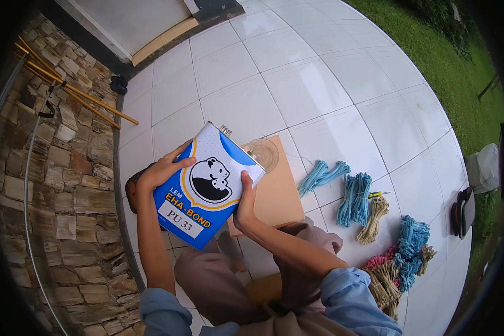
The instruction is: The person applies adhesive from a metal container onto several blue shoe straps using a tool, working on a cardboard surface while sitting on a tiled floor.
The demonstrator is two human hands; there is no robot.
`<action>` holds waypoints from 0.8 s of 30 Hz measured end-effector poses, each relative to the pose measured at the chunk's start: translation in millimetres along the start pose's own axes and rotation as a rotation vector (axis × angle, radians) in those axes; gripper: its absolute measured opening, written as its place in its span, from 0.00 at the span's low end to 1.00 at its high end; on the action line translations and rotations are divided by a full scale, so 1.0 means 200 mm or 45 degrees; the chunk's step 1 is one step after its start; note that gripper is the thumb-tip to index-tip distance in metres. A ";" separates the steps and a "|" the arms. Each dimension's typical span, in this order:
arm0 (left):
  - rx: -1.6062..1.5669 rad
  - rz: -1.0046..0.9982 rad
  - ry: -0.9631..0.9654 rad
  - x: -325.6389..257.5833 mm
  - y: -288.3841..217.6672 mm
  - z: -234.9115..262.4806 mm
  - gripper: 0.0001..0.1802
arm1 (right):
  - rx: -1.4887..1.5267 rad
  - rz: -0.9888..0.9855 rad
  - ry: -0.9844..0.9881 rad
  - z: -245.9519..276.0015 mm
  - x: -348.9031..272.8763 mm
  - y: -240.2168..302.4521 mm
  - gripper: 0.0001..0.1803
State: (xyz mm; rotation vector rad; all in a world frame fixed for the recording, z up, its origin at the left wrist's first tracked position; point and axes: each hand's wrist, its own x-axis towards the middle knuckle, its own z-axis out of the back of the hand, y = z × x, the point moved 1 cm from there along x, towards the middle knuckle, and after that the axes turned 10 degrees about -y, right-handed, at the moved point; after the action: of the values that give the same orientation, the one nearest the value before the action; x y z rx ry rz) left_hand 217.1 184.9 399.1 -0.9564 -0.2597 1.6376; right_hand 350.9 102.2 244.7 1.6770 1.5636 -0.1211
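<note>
I hold a large rectangular glue can [210, 182], blue and white with an animal picture on its front, tilted above my lap. My left hand [163, 171] grips its left side, thumb across the front. My right hand [246, 200] clasps the opposite side, thumb on the front near the edge. A short metal neck [225, 130] sticks out of the can's top, which points away from me to the upper right. Just beyond the can, a clear round glass dish [267, 154] rests on a tan board [288, 187]; the can partly hides both.
Right of the board lie blue string bundles [354, 199], a cream bundle [373, 221], a yellow-handled screwdriver [378, 194] and a mixed pile [411, 252]. A stone wall [75, 224] and yellow poles [89, 98] stand left. White tiles [297, 73] reach grass [431, 61].
</note>
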 end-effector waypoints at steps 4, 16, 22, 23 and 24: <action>0.193 -0.036 0.059 0.17 -0.08 0.01 0.45 | 0.195 -0.123 -0.065 -0.05 0.00 -0.01 0.32; 0.262 -0.116 0.154 0.33 -0.19 0.07 0.41 | 0.309 0.034 -0.222 -0.17 0.04 -0.01 0.35; 0.224 -0.166 0.190 0.37 -0.16 0.06 0.42 | 0.285 0.060 -0.321 -0.18 0.00 -0.02 0.37; 0.237 -0.162 0.202 0.38 -0.14 0.07 0.42 | 0.311 -0.007 -0.326 -0.18 -0.01 -0.02 0.37; 0.288 -0.121 0.202 0.37 -0.18 0.07 0.43 | 0.323 0.001 -0.344 -0.18 0.01 -0.03 0.37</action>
State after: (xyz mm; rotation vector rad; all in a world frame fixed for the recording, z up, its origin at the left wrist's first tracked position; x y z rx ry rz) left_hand 232.7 265.7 397.3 -0.8817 -0.0106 1.4604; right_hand 329.2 123.9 264.2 1.7692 1.3867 -0.5434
